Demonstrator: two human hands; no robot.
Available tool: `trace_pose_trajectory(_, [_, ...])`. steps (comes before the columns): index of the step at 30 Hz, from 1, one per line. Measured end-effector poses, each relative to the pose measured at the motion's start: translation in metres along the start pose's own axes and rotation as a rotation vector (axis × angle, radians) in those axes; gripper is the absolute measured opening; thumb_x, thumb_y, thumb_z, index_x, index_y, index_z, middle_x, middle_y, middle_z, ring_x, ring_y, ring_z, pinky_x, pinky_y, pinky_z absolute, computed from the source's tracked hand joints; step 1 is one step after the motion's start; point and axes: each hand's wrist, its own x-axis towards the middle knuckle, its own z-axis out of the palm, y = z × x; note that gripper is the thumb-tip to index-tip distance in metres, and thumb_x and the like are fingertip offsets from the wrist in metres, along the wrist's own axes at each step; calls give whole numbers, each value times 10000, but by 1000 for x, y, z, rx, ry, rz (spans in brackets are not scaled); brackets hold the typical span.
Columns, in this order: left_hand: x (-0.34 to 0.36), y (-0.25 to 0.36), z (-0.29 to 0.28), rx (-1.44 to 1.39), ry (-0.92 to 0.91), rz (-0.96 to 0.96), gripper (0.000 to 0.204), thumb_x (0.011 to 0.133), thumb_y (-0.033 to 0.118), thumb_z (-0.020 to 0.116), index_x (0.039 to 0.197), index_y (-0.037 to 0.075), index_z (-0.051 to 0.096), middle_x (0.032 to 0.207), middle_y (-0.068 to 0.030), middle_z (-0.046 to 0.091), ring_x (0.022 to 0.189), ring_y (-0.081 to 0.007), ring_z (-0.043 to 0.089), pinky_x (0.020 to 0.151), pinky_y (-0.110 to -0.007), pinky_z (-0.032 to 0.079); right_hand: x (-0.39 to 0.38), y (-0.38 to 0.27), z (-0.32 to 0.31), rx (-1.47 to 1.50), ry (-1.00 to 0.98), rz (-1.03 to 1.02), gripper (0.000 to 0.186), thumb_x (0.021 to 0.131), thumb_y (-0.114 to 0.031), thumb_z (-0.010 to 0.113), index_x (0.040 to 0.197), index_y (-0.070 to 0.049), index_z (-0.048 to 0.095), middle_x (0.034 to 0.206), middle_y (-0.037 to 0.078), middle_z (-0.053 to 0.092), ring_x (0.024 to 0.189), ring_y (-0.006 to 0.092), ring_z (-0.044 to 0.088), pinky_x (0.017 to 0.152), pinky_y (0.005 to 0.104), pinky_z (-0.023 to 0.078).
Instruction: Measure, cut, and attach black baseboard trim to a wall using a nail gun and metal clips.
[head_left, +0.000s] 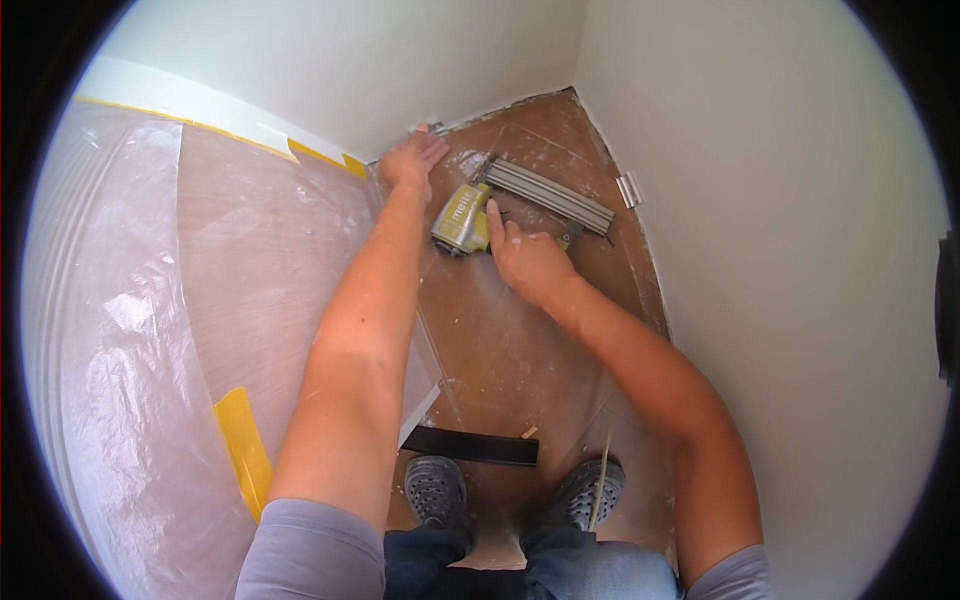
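Observation:
My right hand (530,260) is wrapped round the handle of a nail gun (461,218), its index finger stretched along the body. The gun has a yellow-green and grey body and a long ribbed silver magazine (550,193), and it lies low over the brown floor, pointing toward the back wall. Just left of its nose, my left hand (412,165) reaches to the foot of that wall with fingers extended. Its fingertips are at a small metal clip (432,128), partly covered by the hand; whether they press on it I cannot tell.
A second metal clip (628,190) sits at the foot of the right wall. White skirting board (190,108) runs along the left part of the back wall. Clear plastic sheeting (120,300) with yellow tape (243,440) covers the left floor. A black strip (470,446) lies before my shoes.

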Motion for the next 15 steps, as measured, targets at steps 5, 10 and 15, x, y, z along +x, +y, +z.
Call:
trace_pose_trajectory(5, [-7, 4, 5, 30, 10, 20, 399, 916, 87, 723, 1125, -173, 503, 1056, -273, 633, 939, -393, 693, 794, -440, 647, 2, 3, 5, -66, 47, -32, 710, 877, -69, 547, 1494, 150, 271, 995, 183, 678, 777, 284, 718, 697, 360, 590])
trace_pose_trajectory(10, [-4, 2, 5, 48, 5, 45, 430, 918, 115, 727, 1144, -170, 497, 1077, -272, 631, 952, -377, 694, 820, -427, 642, 3, 2, 8, -39, 69, -14, 701, 887, -68, 534, 1497, 149, 264, 999, 194, 674, 780, 296, 717, 698, 369, 588])
trace_pose_trajectory(15, [-5, 4, 4, 81, -7, 30, 468, 918, 153, 733, 1163, -156, 482, 1096, -265, 624, 970, -363, 693, 854, -420, 634, 3, 2, 9, -35, 95, -4, 695, 889, -69, 530, 1500, 137, 270, 999, 193, 672, 768, 299, 716, 689, 376, 588])
